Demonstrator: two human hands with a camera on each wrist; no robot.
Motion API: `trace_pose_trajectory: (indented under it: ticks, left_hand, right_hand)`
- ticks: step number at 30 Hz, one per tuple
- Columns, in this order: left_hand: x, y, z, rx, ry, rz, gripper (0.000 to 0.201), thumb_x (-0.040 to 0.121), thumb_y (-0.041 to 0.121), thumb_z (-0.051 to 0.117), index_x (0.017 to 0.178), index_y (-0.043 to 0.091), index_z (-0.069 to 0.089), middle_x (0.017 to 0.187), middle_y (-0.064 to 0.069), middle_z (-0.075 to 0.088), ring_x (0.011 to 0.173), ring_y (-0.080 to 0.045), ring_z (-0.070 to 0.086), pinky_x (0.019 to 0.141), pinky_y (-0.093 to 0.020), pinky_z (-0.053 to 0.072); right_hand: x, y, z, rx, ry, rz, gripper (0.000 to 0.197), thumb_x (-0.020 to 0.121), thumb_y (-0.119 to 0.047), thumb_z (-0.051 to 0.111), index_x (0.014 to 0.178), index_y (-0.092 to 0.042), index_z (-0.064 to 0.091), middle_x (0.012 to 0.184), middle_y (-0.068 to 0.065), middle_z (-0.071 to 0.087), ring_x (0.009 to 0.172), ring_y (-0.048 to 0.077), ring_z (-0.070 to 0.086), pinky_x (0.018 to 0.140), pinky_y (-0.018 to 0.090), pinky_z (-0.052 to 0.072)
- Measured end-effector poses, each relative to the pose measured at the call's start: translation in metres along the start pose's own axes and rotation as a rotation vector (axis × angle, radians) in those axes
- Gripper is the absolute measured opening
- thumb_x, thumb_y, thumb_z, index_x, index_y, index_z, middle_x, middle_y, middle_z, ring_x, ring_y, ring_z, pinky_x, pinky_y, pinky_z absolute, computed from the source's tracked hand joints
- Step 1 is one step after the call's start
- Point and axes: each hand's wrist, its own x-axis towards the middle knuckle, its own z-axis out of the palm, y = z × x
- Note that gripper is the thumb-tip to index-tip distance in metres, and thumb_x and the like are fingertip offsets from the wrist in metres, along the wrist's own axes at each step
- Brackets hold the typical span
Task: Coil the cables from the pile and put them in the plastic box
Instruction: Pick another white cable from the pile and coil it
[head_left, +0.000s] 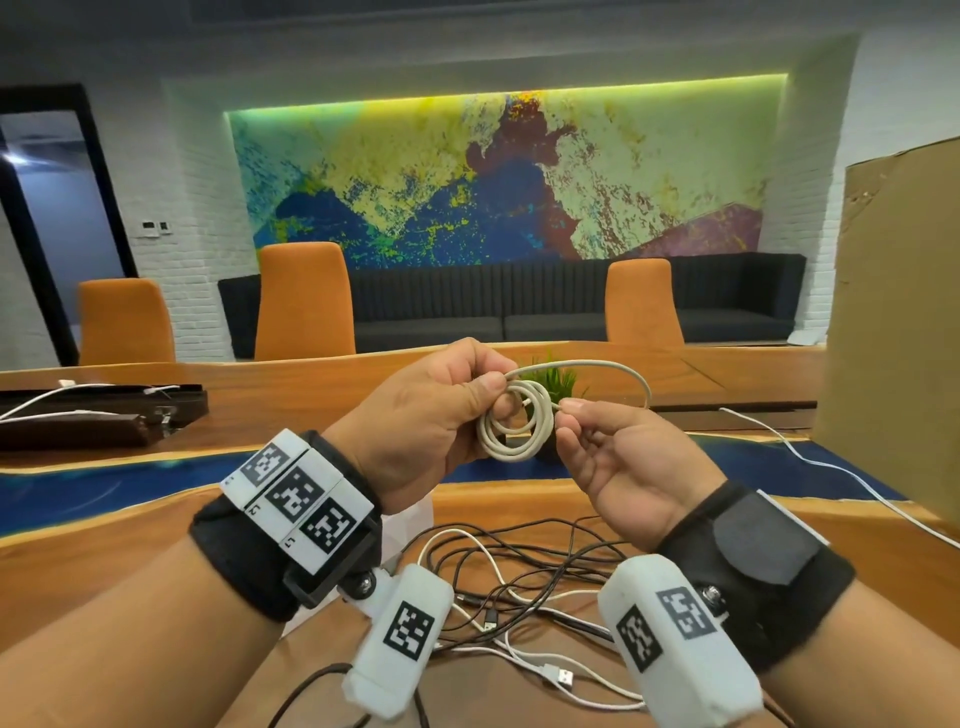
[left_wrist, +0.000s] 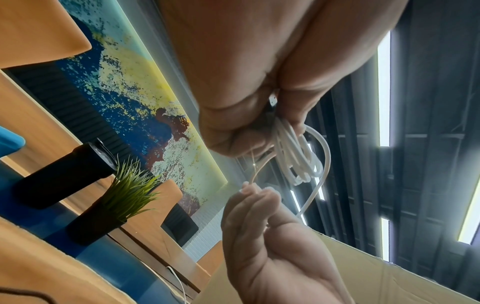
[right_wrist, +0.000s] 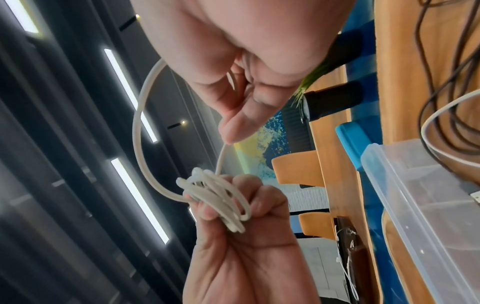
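My left hand (head_left: 491, 400) is raised over the table and grips a small coil of white cable (head_left: 511, 428), with its thumb on top of the loops. My right hand (head_left: 566, 408) pinches the free tail of that cable just right of the coil; the tail arcs up and over in a loop (head_left: 613, 370). The right wrist view shows the coil (right_wrist: 218, 198) bunched in the left fist (right_wrist: 233, 236). A tangled pile of black and white cables (head_left: 519, 587) lies on the wooden table below my wrists. The clear plastic box (right_wrist: 405, 197) stands beside that pile.
A tall cardboard box (head_left: 893, 332) stands at the right. A small potted plant (head_left: 553, 376) sits behind my hands. Dark trays with white cables (head_left: 104, 410) lie at the far left. Another white cable (head_left: 831, 467) runs across the right side. Orange chairs (head_left: 304, 301) line the far edge.
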Motion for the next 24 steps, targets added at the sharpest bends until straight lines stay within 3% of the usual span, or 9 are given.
trace_pose_trajectory:
  ticks: [5,8,12,14,17,20,22,24]
  left_hand:
    - [0.0,-0.003,0.001,0.018,0.014,0.009,0.02,0.105,0.009,0.034,0.1,0.009,0.053,0.074,-0.007,0.054,0.069,-0.015,0.059,0.069,-0.031,0.049]
    - [0.002,-0.005,0.003,0.073,0.051,0.032,0.019,0.105,0.008,0.035,0.099,0.01,0.054,0.08,-0.011,0.056,0.071,-0.018,0.056,0.067,-0.03,0.048]
    - [0.004,-0.006,0.004,0.198,0.058,0.102,0.017,0.104,0.008,0.038,0.1,0.011,0.054,0.08,-0.006,0.062,0.07,-0.015,0.058,0.066,-0.028,0.05]
    - [0.005,-0.008,0.005,0.303,0.045,0.146,0.016,0.104,0.007,0.039,0.1,0.011,0.055,0.082,-0.006,0.062,0.07,-0.013,0.057,0.064,-0.025,0.051]
    - [0.004,-0.011,0.007,0.431,0.032,0.208,0.014,0.104,0.005,0.041,0.103,0.006,0.055,0.082,-0.004,0.062,0.067,-0.007,0.059,0.062,-0.021,0.051]
    - [0.003,-0.011,0.014,0.483,0.025,0.288,0.014,0.103,0.003,0.042,0.101,0.009,0.054,0.081,-0.001,0.063,0.065,-0.004,0.06,0.06,-0.019,0.05]
    - [0.007,-0.009,0.018,0.513,0.038,0.338,0.015,0.102,0.001,0.043,0.099,0.011,0.054,0.081,-0.001,0.062,0.065,-0.002,0.058,0.06,-0.018,0.049]
    - [0.012,-0.009,0.02,0.518,0.067,0.37,0.017,0.102,0.001,0.043,0.097,0.014,0.053,0.081,0.0,0.062,0.066,0.0,0.057,0.061,-0.016,0.048]
  right_hand:
    - [-0.002,0.001,-0.002,0.015,-0.093,0.052,0.032,0.086,-0.002,0.061,0.117,0.006,0.063,0.083,0.012,0.063,0.058,0.011,0.061,0.05,0.018,0.056]
    - [-0.008,0.005,-0.001,-0.063,-0.28,0.123,0.032,0.08,-0.01,0.064,0.11,0.001,0.069,0.086,0.011,0.066,0.059,0.009,0.059,0.05,0.018,0.055]
    - [-0.014,0.003,-0.008,-0.147,-0.643,0.18,0.041,0.079,-0.019,0.065,0.118,-0.008,0.062,0.104,0.009,0.056,0.081,0.017,0.049,0.065,0.03,0.043]
    - [-0.015,0.0,-0.011,-0.159,-0.75,0.216,0.044,0.077,-0.022,0.067,0.118,-0.01,0.058,0.11,0.01,0.053,0.091,0.022,0.049,0.071,0.033,0.043]
    - [-0.014,-0.004,-0.014,-0.273,-0.754,0.195,0.037,0.072,-0.019,0.077,0.104,-0.014,0.061,0.105,0.009,0.057,0.09,0.021,0.056,0.067,0.03,0.051]
    - [-0.015,-0.002,-0.012,-0.284,-0.678,0.126,0.027,0.068,-0.013,0.08,0.091,-0.013,0.065,0.092,0.006,0.06,0.07,0.012,0.058,0.054,0.022,0.05]
    - [-0.013,0.003,-0.011,-0.198,-0.629,0.065,0.024,0.069,-0.012,0.081,0.089,-0.013,0.067,0.082,0.002,0.058,0.052,0.004,0.044,0.045,0.015,0.035]
    - [-0.011,0.011,-0.01,-0.095,-0.592,0.025,0.028,0.067,-0.012,0.082,0.09,-0.013,0.067,0.074,-0.002,0.056,0.046,0.002,0.032,0.045,0.018,0.018]
